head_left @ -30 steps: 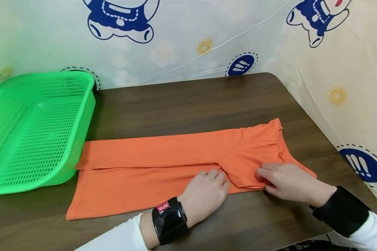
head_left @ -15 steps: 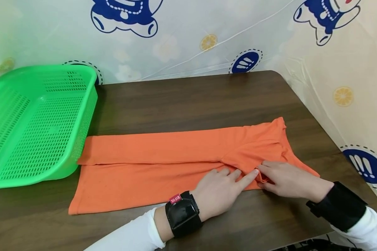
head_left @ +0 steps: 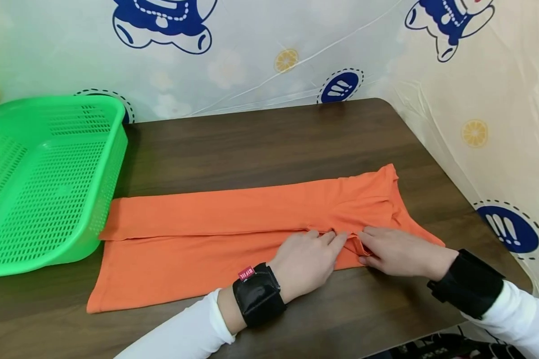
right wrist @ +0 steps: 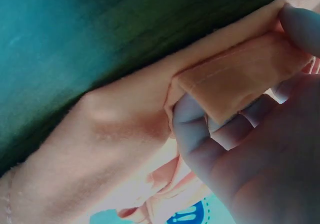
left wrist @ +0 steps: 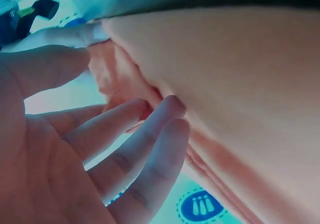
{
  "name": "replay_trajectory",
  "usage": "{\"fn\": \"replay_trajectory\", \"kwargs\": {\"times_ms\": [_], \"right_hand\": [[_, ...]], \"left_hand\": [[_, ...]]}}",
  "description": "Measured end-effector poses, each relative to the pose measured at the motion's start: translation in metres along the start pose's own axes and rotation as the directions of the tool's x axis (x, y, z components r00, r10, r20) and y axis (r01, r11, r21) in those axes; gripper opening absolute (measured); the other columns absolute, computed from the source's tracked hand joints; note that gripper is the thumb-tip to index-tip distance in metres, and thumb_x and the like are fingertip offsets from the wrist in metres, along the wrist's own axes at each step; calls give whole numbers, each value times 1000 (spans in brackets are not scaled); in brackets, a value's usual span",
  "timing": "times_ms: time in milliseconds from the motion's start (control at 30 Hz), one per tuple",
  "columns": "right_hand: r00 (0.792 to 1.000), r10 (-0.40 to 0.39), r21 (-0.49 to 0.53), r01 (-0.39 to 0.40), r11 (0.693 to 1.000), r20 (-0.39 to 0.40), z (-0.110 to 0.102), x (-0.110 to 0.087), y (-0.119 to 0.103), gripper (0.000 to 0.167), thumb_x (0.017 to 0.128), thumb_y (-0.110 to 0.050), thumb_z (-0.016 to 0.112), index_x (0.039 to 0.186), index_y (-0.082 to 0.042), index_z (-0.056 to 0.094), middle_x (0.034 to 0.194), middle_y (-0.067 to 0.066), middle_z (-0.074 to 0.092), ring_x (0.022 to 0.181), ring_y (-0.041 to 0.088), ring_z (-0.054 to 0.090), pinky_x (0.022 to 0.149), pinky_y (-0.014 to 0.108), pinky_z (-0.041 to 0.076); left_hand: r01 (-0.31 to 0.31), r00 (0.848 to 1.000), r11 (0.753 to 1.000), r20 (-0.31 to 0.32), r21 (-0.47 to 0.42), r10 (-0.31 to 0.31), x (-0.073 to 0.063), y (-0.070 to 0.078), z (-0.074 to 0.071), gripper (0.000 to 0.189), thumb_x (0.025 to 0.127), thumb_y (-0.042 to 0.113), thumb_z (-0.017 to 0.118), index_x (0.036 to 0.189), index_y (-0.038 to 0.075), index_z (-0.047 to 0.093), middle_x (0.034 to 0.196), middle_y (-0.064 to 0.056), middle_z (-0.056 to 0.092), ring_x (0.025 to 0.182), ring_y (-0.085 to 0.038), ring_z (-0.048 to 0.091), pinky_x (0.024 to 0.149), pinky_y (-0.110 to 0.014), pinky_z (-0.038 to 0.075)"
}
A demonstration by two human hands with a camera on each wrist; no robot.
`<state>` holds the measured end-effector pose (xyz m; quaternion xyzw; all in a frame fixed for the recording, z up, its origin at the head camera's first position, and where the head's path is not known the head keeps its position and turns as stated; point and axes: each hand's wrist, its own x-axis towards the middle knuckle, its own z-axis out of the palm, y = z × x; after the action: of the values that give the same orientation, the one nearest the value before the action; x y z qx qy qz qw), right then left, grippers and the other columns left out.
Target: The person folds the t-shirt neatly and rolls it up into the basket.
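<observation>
An orange short-sleeved shirt (head_left: 197, 269) lies along the table, its far side folded over lengthwise in a long strip (head_left: 224, 212). My right hand (head_left: 400, 250) grips the sleeve near the shirt's right end. The right wrist view shows the stitched sleeve hem (right wrist: 235, 79) between the thumb and fingers. My left hand (head_left: 305, 264) rests on the fabric just left of it, fingers extended and slightly bent. In the left wrist view, the left fingertips (left wrist: 172, 129) touch the cloth by the fold's edge. The cloth beneath both hands is hidden.
A green perforated plastic basket (head_left: 49, 184) stands at the left of the dark wooden table (head_left: 251, 154), close to the shirt's left end. A printed plastic sheet (head_left: 260, 30) covers the wall behind and to the right. The table's front edge runs below my right arm.
My left hand slid right to the sleeve, then slightly back left along the fold. The sleeve flap, spread towards the front edge before, is now drawn up and bunched by my right hand.
</observation>
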<state>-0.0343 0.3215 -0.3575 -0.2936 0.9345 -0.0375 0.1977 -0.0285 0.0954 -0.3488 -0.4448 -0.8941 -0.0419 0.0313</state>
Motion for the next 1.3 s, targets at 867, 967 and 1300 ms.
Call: {"fn": "replay_trajectory", "kwargs": {"times_ms": [867,967,1300], "right_hand": [[994,-108,225,112,968,-29,-5,-4,11,19,81,-22,65,85,-27,46,80,-12,40,69,4,40,61,21,34],[977,-189,271,210,939,-99,-4,-10,19,20,84,-14,61,96,-28,54,89,-14,47,76,2,46,66,21,40],[975,-170,264,204,943,-145,-10,-23,31,25,79,-11,66,100,-25,66,88,-14,45,78,2,41,64,19,37]], "left_hand": [[214,977,976,17,-28,-213,-26,-50,-28,18,87,31,53,76,18,59,65,3,51,56,-14,48,38,-28,35],[351,930,935,142,-56,-340,-41,-79,-30,23,88,37,52,91,16,61,79,0,55,68,-18,53,49,-34,43],[608,773,790,287,-81,-566,-105,-169,-29,51,88,36,52,125,1,47,126,-23,44,111,-40,44,86,-54,37]]}}
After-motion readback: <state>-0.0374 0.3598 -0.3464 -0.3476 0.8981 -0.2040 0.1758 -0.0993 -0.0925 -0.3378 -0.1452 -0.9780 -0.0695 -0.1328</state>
